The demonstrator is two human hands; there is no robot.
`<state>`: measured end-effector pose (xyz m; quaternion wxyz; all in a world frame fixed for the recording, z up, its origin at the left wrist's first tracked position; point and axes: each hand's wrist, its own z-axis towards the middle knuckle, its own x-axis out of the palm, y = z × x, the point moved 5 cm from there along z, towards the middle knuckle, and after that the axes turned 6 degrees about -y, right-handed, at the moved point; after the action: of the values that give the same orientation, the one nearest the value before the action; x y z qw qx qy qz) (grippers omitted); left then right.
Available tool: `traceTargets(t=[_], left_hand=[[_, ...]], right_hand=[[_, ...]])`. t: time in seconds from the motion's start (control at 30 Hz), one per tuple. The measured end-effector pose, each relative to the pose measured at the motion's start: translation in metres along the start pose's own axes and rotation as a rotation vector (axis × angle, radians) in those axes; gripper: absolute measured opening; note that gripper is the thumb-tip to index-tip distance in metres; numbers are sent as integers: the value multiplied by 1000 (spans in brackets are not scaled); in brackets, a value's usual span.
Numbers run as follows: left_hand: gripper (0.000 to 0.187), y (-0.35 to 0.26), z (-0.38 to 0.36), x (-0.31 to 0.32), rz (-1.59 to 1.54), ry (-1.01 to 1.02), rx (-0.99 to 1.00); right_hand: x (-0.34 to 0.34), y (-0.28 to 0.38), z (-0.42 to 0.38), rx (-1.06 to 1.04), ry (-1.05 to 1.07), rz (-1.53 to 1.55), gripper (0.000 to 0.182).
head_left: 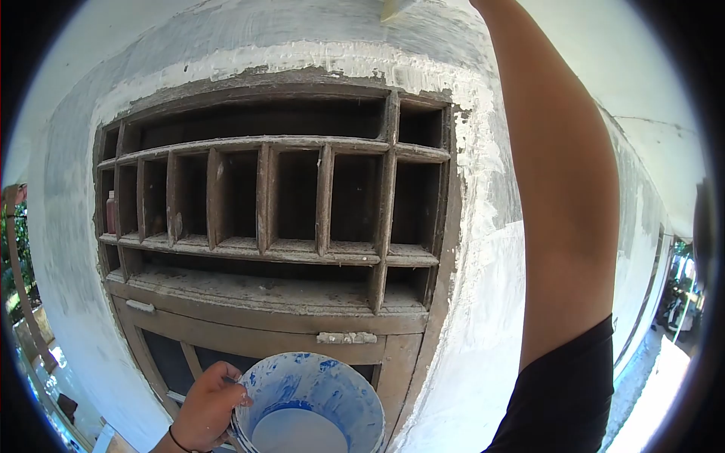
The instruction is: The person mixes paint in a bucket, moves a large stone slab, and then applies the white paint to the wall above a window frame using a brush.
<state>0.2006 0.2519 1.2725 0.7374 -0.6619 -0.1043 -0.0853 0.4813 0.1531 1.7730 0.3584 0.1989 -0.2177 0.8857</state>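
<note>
My left hand [208,404] grips the rim of a paint bucket [356,396], its fingers closed over the left edge. Blue and white smears coat the bucket's inner wall, and pale liquid paint [298,434] lies in the bottom. My right arm [563,189] reaches straight up past the top edge of the view, so the right hand is hidden. Near the top, the pale yellowish tip of a tool, possibly a paintbrush [391,9], shows against the wall.
Ahead is a dusty wooden transom frame [264,143] with several dark openings, above a brown door [404,355]. Rough white coating borders it on the wall [491,287]. A small reddish bottle [112,213] stands in a left opening. The ceiling [642,60] curves overhead.
</note>
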Motion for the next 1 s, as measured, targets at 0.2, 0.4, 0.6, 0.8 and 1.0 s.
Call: traceTargets(t=[0.2,0.4,0.6,0.8,1.0], left_hand=[[23,-10,-4,19,114,15,-34],[24,-10,-3,30,154,16,4],[24,-4,-9,31,80,58,-32],[25,-6,-23,21,18,33,-89],[27,-12,-31,2,56,69,-132]], right_hand=[[-93,-118,11,323,-91,149,23],[-155,-124,42,216,-21,-168,31],[-33,-13,-5,-617,109,-617,15],[76,53,-60,-577,267,-380,16],[79,93,-46,-518,91,-200,19]])
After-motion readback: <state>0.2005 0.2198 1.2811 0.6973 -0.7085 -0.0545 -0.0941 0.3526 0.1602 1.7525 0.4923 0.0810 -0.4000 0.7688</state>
